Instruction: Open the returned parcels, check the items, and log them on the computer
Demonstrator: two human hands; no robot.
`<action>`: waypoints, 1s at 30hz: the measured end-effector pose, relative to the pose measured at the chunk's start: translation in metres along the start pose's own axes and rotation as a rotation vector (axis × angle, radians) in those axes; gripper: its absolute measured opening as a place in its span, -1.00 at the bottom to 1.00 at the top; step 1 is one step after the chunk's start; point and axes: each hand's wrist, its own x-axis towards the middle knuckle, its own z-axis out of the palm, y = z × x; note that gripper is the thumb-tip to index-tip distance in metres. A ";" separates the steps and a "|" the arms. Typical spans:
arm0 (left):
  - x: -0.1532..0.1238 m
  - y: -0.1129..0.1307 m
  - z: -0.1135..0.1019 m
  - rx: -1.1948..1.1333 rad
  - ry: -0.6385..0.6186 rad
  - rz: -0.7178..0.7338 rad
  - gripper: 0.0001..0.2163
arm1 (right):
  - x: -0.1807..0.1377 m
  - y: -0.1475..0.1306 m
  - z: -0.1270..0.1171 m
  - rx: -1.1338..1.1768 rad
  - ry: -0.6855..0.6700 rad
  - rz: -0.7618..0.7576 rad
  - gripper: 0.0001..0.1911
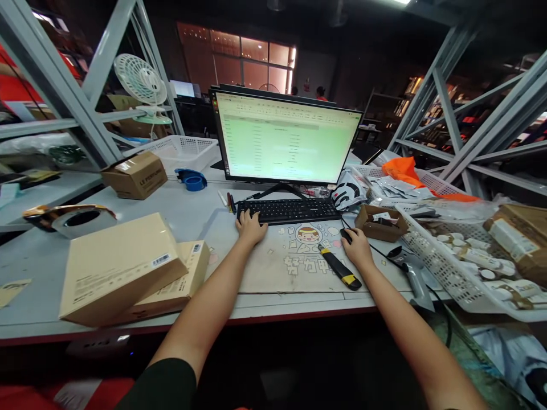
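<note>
My left hand (251,229) rests at the left end of a black keyboard (294,211), its fingers spread over the keys. Under my right hand (357,247) is a black computer mouse (346,236), partly covered by my curled fingers. Behind the keyboard stands a monitor (286,139) showing a greenish page with rows of small text. Between my arms, a black and yellow utility knife (341,267) lies on a beige desk mat (265,273) printed with a cartoon figure.
Two tan boxes (119,262) lie stacked at left, near a tape roll (85,218), a brown carton (135,175) and blue tape (193,180). At right are a small open box (381,222), a handheld scanner (417,285) and a white basket (448,279) of bottles. A fan (141,80) stands behind.
</note>
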 end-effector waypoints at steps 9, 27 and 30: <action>0.000 0.000 0.000 -0.005 0.001 -0.002 -0.37 | 0.001 -0.001 -0.001 0.013 -0.016 -0.012 -0.55; 0.003 -0.003 0.000 -0.060 0.035 -0.055 -0.41 | -0.001 -0.001 -0.002 0.031 0.003 0.006 -0.51; 0.004 -0.005 -0.001 -0.096 0.074 -0.132 -0.38 | -0.001 -0.002 -0.003 0.022 0.008 0.017 -0.51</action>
